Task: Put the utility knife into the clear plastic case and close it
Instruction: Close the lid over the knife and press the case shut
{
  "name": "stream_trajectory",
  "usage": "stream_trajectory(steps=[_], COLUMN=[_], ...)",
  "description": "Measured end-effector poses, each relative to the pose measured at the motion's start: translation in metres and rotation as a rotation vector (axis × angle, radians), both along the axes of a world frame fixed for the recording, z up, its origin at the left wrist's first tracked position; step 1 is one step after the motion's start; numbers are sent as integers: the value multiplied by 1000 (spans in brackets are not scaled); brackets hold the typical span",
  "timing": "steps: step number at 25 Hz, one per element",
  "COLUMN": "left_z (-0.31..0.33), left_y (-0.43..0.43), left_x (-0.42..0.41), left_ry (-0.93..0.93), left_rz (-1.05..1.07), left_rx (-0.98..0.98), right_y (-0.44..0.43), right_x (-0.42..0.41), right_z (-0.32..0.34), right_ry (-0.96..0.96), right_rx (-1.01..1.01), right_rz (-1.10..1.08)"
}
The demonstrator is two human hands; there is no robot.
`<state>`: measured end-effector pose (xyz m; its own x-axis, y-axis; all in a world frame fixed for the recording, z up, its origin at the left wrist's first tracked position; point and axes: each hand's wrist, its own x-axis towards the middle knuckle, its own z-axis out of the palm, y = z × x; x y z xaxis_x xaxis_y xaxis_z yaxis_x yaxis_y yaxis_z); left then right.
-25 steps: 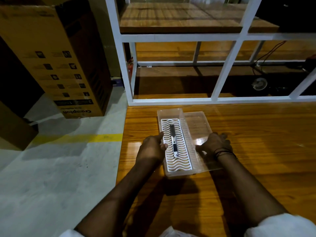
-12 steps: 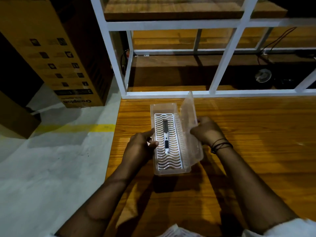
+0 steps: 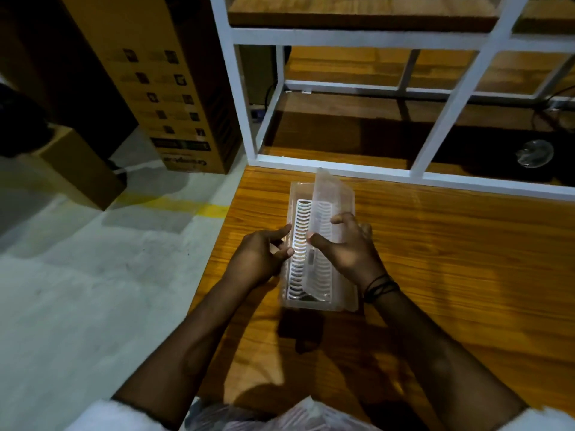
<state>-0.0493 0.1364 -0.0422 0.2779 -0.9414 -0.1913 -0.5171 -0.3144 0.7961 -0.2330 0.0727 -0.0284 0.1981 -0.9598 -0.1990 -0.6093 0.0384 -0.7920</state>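
Starting at the left, bare grey floor [image 3: 77, 290] lies open beyond the table [image 3: 451, 259] edge. My left hand [image 3: 259, 259] rests against the left rim of the clear plastic case [image 3: 287, 293], fingers loose, gripping nothing. Inside, the utility knife [image 3: 311, 259] lies lengthwise on the white ribbed insert [image 3: 300, 231]. My right hand [image 3: 348, 247] grips the half-raised lid [image 3: 329, 191], tilted over the tray. Rightward, the tabletop is open wood up to the white frame [image 3: 404, 175].

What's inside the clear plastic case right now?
A white wavy-slotted tray with the dark utility knife lying on it; the half-closed clear lid blurs the knife's far end.
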Motion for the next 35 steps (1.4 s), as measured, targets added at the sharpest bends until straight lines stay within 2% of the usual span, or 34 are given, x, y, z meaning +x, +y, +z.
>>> stream_trajectory(steps=[6, 13, 17, 19, 23, 27, 29, 32, 35], left_z=[-13, -17, -25, -27, -29, -26, -31, -38, -37], left_y=[5, 17, 14, 8, 2, 11, 20, 19, 17], left_x=[3, 4, 10, 16, 17, -12, -22, -21, -20], left_ry=[99, 224, 240, 203, 276, 200, 164, 50, -58], left_rz=[-78, -114, -74, -115, -83, 92, 174, 196, 141], left_rx=[-116, -289, -319, -287, -198, -163, -224, -273, -231], right_y=[21, 29, 39, 36, 36, 41, 41, 40, 43], right_x=[20, 27, 41, 44, 44, 47, 49, 49, 49], right_z=[-17, -15, -22, -24, -29, -32, -33, -36, -40], right_ry=[143, 241, 430, 453, 508, 591, 591, 592, 616], right_rx=[-197, -183, -230, -227, -260, -301, -319, -333, -396], right_rz=[37, 3, 12, 18, 64, 77, 65, 53, 47])
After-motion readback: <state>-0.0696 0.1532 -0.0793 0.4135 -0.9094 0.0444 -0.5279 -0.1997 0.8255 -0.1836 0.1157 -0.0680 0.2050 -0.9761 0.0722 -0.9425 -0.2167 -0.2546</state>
